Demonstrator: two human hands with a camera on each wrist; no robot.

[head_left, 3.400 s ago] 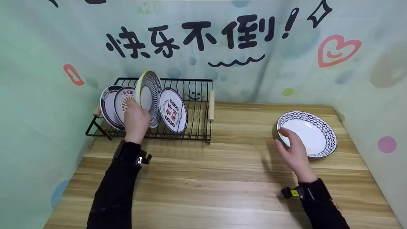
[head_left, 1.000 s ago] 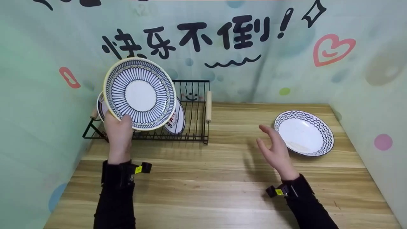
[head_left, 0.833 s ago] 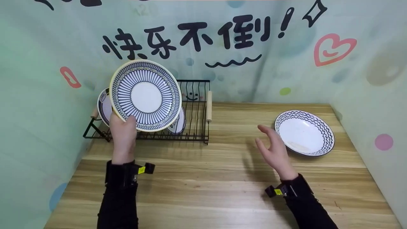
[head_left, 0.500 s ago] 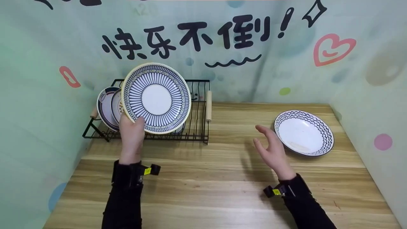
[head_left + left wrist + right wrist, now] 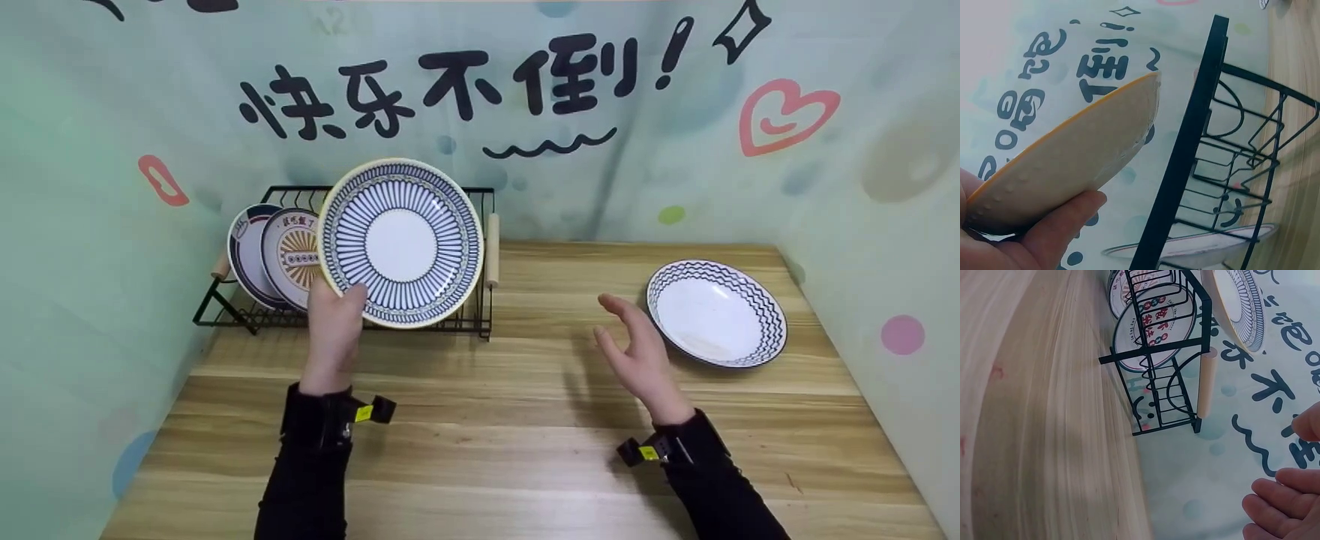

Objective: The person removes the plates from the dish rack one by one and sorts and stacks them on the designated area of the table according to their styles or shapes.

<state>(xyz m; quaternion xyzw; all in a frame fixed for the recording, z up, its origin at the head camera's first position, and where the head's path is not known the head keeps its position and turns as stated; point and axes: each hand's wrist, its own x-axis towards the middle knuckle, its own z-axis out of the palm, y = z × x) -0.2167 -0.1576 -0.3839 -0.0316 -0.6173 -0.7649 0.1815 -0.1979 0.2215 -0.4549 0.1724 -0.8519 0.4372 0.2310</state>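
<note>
My left hand (image 5: 335, 322) pinches the lower left rim of a white plate (image 5: 401, 247) with blue radiating stripes and a yellow edge, thumb on its face. It is held up in front of the black wire dish rack (image 5: 465, 324), facing the head camera. The left wrist view shows the plate's pale underside (image 5: 1072, 146) with the fingers beneath. My right hand (image 5: 641, 360) holds nothing; its fingers are spread, to the left of a white bowl (image 5: 720, 311) with a black wavy border that rests on the table.
Two plates stand in the rack's left part, one with a sunburst print (image 5: 292, 251) and one with a dark rim (image 5: 251, 255). A plate with red characters (image 5: 1157, 326) stands there too, hidden in the head view. The rack has wooden handles (image 5: 492, 251). A printed curtain backs the wooden table (image 5: 480, 450).
The striped plate came up out of the rack in my left hand, turned to face me, then moved right and slightly down. My right hand shifted left, away from the bowl.
</note>
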